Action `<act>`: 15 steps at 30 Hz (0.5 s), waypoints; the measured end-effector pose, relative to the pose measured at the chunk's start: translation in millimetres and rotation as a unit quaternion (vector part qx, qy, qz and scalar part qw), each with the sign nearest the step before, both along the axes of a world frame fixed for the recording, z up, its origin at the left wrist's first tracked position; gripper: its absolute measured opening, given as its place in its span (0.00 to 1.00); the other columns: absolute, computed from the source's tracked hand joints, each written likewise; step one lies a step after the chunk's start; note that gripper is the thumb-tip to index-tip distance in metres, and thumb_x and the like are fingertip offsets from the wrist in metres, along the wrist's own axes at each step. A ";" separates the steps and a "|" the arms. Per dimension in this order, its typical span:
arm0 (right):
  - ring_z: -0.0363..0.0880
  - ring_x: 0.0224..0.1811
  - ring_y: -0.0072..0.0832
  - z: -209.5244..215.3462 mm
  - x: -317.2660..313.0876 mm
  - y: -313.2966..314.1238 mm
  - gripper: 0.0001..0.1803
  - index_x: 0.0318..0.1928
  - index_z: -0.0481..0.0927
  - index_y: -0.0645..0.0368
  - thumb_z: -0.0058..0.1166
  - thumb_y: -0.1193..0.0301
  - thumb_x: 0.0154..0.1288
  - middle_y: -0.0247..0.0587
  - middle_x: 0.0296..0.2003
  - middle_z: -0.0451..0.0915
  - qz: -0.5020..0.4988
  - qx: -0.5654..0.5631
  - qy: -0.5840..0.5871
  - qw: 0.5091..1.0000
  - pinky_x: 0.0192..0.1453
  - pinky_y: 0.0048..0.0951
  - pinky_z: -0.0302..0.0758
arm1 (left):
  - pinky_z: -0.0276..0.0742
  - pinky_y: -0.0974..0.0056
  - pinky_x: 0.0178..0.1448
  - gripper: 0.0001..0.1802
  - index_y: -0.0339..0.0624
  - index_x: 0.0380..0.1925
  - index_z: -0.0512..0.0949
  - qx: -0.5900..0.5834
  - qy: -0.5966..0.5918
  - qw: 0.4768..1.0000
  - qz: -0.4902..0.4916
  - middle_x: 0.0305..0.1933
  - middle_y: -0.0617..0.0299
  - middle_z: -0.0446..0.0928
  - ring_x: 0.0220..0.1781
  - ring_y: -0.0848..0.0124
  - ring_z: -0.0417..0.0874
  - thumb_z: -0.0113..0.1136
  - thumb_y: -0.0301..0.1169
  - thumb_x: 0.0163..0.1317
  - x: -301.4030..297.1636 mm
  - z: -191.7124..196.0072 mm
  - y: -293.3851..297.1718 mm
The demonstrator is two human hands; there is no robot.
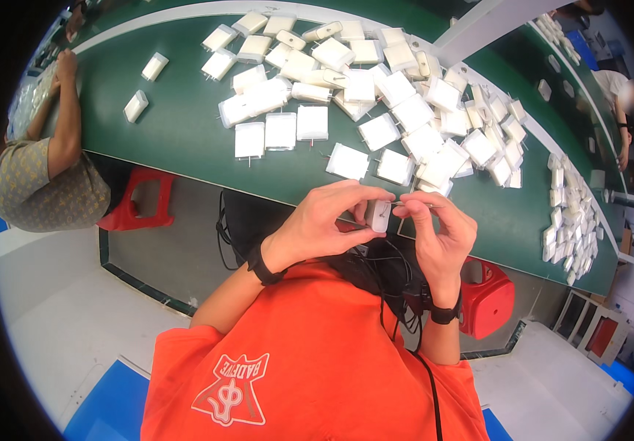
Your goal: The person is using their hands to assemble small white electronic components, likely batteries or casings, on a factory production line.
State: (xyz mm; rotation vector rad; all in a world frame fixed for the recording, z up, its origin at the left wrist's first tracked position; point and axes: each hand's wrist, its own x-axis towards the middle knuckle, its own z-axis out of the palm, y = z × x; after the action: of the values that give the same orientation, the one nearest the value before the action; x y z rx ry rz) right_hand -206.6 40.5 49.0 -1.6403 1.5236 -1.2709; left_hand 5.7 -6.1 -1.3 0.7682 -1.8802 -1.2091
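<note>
While the white piles spread across the green table (199, 140), the action is right here at its near edge: the left hand (315, 222) has its thumb and fingers clamped on a white block (379, 216), narrow end facing up. And that block sits in front of the wearer's orange shirt (310, 345), just off the table edge, well clear of the pile! Close beside it comes the right hand (446, 229), fingertips pinched together on a thin rod (410, 203) reaching across to the block's near end; whether rod and block touch, I can't tell. Dark bands circle both wrists. Up ahead, a heap of white blocks (414, 114) lies tumbled, several with thin metal pins poking out, and two loose blocks (136, 107) sit off to the left. Over on the right, another cluster (573, 220) crowds beyond a pale strip. Below, black cables (405, 290) hang between the forearms, a red stool (488, 300) beside them. Far left, a co-worker in a patterned shirt (46, 176) sits at the table.
</note>
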 end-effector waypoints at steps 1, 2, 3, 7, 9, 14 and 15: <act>0.91 0.34 0.28 -0.4 0.3 0.2 0.03 0.44 0.90 0.69 0.69 0.81 0.73 0.42 0.32 0.91 -0.004 0.003 -0.003 1.000 0.41 0.27 0.83 | 0.80 0.64 0.43 0.34 0.41 0.61 0.88 0.000 0.000 1.000 0.000 0.36 0.66 0.82 0.36 0.71 0.81 0.81 0.18 0.49 -0.1 -0.2 0.1; 0.92 0.34 0.27 -0.8 0.6 0.3 0.03 0.44 0.91 0.69 0.69 0.81 0.73 0.43 0.32 0.91 -0.008 0.006 -0.007 1.000 0.40 0.26 0.83 | 0.80 0.64 0.43 0.34 0.41 0.61 0.88 0.000 -0.001 1.000 0.001 0.36 0.66 0.82 0.36 0.71 0.81 0.81 0.18 0.49 0.0 -0.5 0.4; 0.92 0.34 0.27 -1.2 0.6 0.4 0.03 0.44 0.91 0.69 0.69 0.81 0.73 0.43 0.32 0.91 -0.007 0.007 -0.007 1.000 0.40 0.26 0.83 | 0.80 0.64 0.43 0.34 0.41 0.61 0.88 0.001 -0.001 1.000 0.001 0.36 0.66 0.82 0.36 0.71 0.81 0.81 0.18 0.49 -0.1 -0.6 0.6; 0.92 0.34 0.28 -1.2 0.7 0.2 0.04 0.44 0.91 0.68 0.71 0.80 0.71 0.43 0.33 0.92 -0.009 -0.002 0.008 1.000 0.39 0.26 0.84 | 0.81 0.64 0.43 0.34 0.41 0.61 0.88 0.007 0.001 1.000 0.000 0.35 0.66 0.82 0.36 0.70 0.81 0.81 0.18 0.49 -0.3 -2.0 1.5; 0.92 0.33 0.29 0.2 1.1 -0.5 0.04 0.44 0.91 0.68 0.72 0.80 0.71 0.43 0.33 0.92 -0.010 -0.008 0.021 1.000 0.39 0.27 0.84 | 0.81 0.64 0.43 0.34 0.41 0.62 0.87 0.011 0.005 1.000 -0.001 0.35 0.66 0.82 0.36 0.70 0.81 0.81 0.18 0.49 -0.2 -2.3 1.3; 0.91 0.31 0.32 10.9 3.5 -7.5 0.03 0.42 0.92 0.64 0.73 0.79 0.70 0.43 0.32 0.91 0.000 -0.029 0.090 0.995 0.37 0.29 0.83 | 0.82 0.64 0.44 0.35 0.40 0.62 0.87 0.005 0.002 1.000 -0.009 0.35 0.65 0.82 0.37 0.70 0.83 0.81 0.17 0.50 0.4 -0.3 -0.5; 0.91 0.31 0.32 16.8 6.4 -9.8 0.03 0.42 0.92 0.64 0.73 0.79 0.70 0.43 0.32 0.91 0.000 -0.029 0.091 0.995 0.37 0.29 0.83 | 0.82 0.64 0.44 0.35 0.40 0.62 0.87 0.005 0.003 1.000 -0.009 0.35 0.65 0.82 0.37 0.70 0.83 0.81 0.17 0.50 0.6 -0.3 -0.9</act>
State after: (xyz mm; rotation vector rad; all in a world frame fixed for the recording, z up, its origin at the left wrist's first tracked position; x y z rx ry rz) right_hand -200.2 30.7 65.7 -1.8358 1.6063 -1.2043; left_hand 6.4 -7.0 -1.6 0.7529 -1.8821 -1.2315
